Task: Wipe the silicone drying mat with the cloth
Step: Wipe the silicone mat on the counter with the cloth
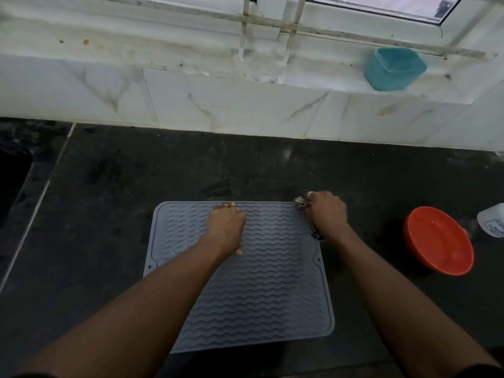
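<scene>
A grey silicone drying mat [267, 290] with wavy ridges lies flat on the dark countertop [136, 173]. My left hand [227, 226] rests on the mat near its far edge, fingers curled at that edge, pressing down. My right hand [326, 212] sits at the mat's far right corner, closed around a dark patterned cloth [316, 232]. Bits of the cloth show above and below the fist; most of it is hidden in my hand.
A red bowl [439, 241] holding water stands to the right of the mat. A white bottle [492, 223] is at the right edge. A teal container [394, 68] sits on the window ledge. A dark sink [12, 175] opening is at the far left.
</scene>
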